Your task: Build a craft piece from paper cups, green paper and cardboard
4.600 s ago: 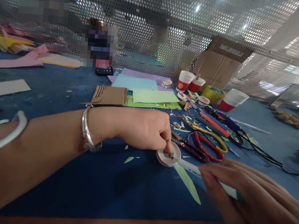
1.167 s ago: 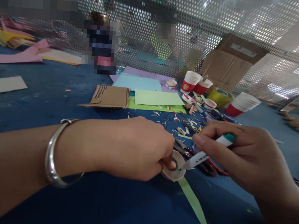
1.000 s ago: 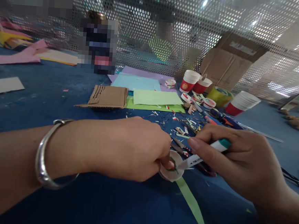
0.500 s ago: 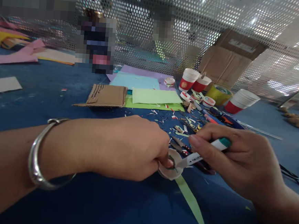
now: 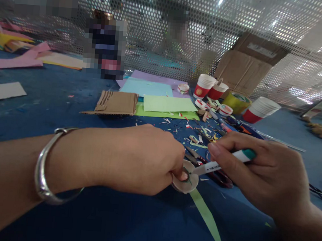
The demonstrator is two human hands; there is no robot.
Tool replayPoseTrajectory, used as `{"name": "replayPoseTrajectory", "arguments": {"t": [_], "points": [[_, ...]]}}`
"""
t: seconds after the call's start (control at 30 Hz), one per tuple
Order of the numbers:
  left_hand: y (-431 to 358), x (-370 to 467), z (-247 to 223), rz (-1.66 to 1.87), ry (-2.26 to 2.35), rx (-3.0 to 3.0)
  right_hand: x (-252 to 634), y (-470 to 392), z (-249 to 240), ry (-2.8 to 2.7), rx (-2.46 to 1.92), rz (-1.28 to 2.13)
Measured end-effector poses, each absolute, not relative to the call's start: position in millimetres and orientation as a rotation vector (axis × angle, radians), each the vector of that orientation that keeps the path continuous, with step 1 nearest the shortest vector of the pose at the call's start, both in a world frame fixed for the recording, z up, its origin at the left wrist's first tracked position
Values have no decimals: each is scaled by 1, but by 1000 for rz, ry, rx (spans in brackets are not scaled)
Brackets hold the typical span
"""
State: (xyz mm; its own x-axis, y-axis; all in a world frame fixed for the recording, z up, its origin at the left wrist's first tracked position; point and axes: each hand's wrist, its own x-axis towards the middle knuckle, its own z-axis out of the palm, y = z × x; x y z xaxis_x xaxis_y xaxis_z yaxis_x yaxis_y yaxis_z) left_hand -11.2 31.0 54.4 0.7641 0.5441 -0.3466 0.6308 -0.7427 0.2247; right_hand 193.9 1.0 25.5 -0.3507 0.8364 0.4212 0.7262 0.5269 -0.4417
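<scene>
My left hand (image 5: pixel 149 160), with a silver bangle at the wrist, has its fingers curled and a fingertip pressed inside a small round whitish paper dish (image 5: pixel 191 186), which looks like a cut-off cup bottom. Dark green lines mark the dish around that fingertip. A white marker (image 5: pixel 241 156) with a green end is pinched in my right hand (image 5: pixel 268 173). Its tip is at the right part of the dish; I cannot tell whether it touches. From under the dish a pale green paper strip (image 5: pixel 207 217) runs toward the lower right.
Scissors (image 5: pixel 220 179) lie just behind the dish among paper scraps (image 5: pixel 201 138). Farther back are a cardboard piece (image 5: pixel 116 103), green paper (image 5: pixel 169 104), paper cups (image 5: pixel 204 87) and yellow tape (image 5: pixel 236 102). A perforated metal screen (image 5: pixel 151 34) closes the far side.
The marker in my right hand has shifted slightly right and up, its tip now higher on the dish. A green line at the dish's right side shows more clearly. My left hand stays on the dish.
</scene>
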Motion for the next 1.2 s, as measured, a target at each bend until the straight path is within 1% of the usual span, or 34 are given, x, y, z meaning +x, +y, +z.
{"name": "replayPoseTrajectory", "arguments": {"t": [0.2,0.53,0.8,0.93,1.2], "points": [[32,-12,53,-363,923,2642,196,3,26,-2217,-1274,198],[31,-18,53,-283,936,2638,193,-2,28,-2269,-1170,-54],[30,-16,55,-351,939,2634,187,3,22,-2235,-1124,63],[31,-15,56,-370,928,2623,187,5,20,-2236,-1098,58],[33,-15,54,-404,965,2667,188,9,20,-2255,-1069,-149]]}}
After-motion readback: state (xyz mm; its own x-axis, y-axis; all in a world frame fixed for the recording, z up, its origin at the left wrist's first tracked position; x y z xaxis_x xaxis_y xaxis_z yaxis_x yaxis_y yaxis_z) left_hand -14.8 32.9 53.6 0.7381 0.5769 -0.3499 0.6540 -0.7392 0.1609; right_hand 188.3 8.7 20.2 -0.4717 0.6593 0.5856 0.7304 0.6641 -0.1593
